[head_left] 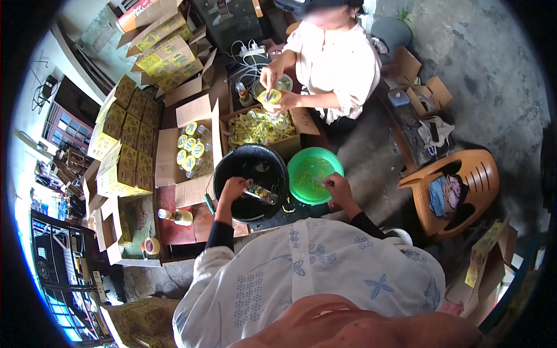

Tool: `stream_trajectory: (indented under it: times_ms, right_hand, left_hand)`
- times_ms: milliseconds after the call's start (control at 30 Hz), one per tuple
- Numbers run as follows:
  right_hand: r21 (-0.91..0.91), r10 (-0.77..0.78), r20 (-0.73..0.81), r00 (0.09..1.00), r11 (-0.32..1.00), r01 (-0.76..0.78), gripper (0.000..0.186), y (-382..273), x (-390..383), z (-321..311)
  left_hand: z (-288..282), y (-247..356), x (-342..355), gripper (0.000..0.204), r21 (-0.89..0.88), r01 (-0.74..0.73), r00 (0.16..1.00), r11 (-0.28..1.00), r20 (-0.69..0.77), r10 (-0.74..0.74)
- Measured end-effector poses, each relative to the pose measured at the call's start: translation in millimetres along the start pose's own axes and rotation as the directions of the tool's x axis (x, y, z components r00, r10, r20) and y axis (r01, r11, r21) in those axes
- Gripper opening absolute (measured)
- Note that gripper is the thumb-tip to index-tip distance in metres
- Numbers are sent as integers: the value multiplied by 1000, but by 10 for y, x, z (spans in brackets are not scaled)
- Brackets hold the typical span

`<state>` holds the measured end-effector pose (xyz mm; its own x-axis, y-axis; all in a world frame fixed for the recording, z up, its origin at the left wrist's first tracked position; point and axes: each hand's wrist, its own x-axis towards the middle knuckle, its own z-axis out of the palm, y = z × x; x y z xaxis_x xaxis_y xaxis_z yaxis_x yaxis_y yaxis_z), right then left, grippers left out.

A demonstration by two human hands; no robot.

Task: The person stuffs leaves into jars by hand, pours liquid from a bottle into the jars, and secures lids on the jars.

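Note:
My left hand (234,189) is closed round the near end of a small clear container (262,194). The container lies tilted over the black bucket (219,174), and its exact kind is hard to make out. At the right rim of the green basin (339,168), my right hand (339,190) pinches a thin pale strip (318,180) that points into the basin. Yellow bits float in the basin. Dark contents fill the bucket's inside. Across from me a co-worker holds a yellow-topped cup (270,97) in both hands.
Behind the bucket stands a carton (303,123) full of yellow-green strips. To its left, an open carton (167,152) holds several yellow-topped clear containers. A bottle (176,217) lies on the red surface. Yellow cartons (136,110) are stacked left; an orange chair (484,174) stands right.

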<state>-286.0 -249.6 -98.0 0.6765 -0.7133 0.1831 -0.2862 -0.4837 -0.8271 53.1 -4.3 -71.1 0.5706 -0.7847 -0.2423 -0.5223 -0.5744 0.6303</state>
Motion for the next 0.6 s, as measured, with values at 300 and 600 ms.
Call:
stream_trajectory:
  times_ms: [300, 600]
  right_hand:
    - [66, -190, 220, 957, 981, 180, 14, 59, 330, 154]
    - [-46, -178, 266, 947, 979, 197, 9, 303, 368, 289]
  left_hand:
    - [82, 192, -587, 30, -211, -22, 908, 977, -413, -68]
    - [96, 103, -552, 31, -368, 82, 875, 926, -418, -244]
